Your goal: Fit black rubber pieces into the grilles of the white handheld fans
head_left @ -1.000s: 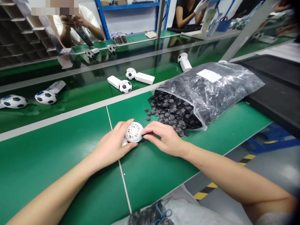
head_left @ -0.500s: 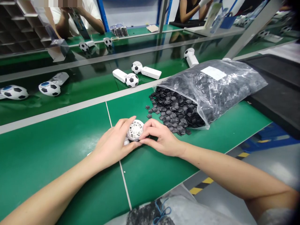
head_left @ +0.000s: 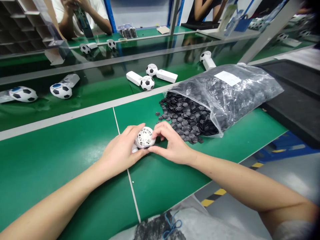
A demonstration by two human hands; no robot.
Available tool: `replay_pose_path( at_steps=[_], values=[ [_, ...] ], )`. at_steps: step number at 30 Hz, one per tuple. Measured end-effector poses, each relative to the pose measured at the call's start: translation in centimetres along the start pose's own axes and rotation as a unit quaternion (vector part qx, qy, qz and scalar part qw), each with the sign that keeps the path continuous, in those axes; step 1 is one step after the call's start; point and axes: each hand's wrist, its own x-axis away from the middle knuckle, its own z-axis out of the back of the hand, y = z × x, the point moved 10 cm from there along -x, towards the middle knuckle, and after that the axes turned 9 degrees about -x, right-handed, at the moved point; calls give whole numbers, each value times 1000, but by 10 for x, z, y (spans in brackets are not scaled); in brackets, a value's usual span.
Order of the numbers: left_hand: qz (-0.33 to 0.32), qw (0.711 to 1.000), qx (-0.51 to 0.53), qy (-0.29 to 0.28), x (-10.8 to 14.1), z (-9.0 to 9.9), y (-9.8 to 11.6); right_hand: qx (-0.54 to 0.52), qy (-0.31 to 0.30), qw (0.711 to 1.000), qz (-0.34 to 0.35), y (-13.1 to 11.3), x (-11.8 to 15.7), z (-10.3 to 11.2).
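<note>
Cupping the white ball [head_left: 145,138] in your left hand [head_left: 122,146], you have its openwork top facing up, and the work on this one looks unfinished. A dark sliver shows low on its near side, perhaps a black patch already set there, but your fingers cover much of the sides, so how many patches are in place cannot be told. The football-patterned fans [head_left: 147,83] on the belt beyond carry black patches all around the sides that show; judged against those, some fitting probably remains here. Plenty of loose black pieces [head_left: 186,116] spill from the mouth of the clear bag [head_left: 245,88], just beyond your right hand [head_left: 172,143]. The ball sits between your two hands, low over the green table [head_left: 75,146]: your left fingers and thumb curl around its left side, gripping it, while your right forefinger and thumb meet its right and near edges, a gap between their tips. Whether those right fingertips also pinch a black piece, you cannot tell from this view.
</note>
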Motion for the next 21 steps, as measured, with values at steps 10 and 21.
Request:
replay_pose_path(
  at_steps=[10, 21],
  values=[
    [-11, 1000, 20, 15, -1, 3, 1, -16, -19, 999, -19, 3, -1, -6],
    [39, 999, -5, -6, -4, 9, -22, 104, 31, 993, -50, 14, -29, 44]
  ],
)
